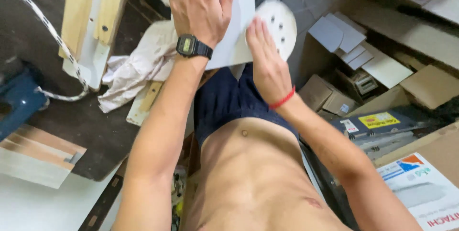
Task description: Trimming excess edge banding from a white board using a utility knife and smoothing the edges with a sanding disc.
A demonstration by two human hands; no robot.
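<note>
The left hand (198,6) lies flat on a white board (236,25). Its fingers are spread apart and press down on the board; they do not close round anything. There is a black watch (192,47) on that wrist.

The right hand (267,61) is just to the right of the board. Its fingers are straight and close together, and they press flat on a round white sanding disc (279,20). The disc has small holes in it. It sits at the right edge of the board, and part of it hangs past that edge. A red band (283,99) is on the right wrist.

The board rests over the person's lap, above dark shorts (224,102).

The board looks thin, stiff and smooth, so it may slide. It is probably light. A flat hand on top, or a grip on its edges, should keep it from moving. The disc looks thin, light and bendy, like thick paper. It would likely fold if grabbed by the rim, so a flat hand over its middle seems the best hold.

Left of the board there is a crumpled pale cloth (138,66) and some wood pieces (93,16). A striped cord (45,20) runs farther left. Right of the board are cardboard boxes (330,97) and flat grey offcuts (349,39).
</note>
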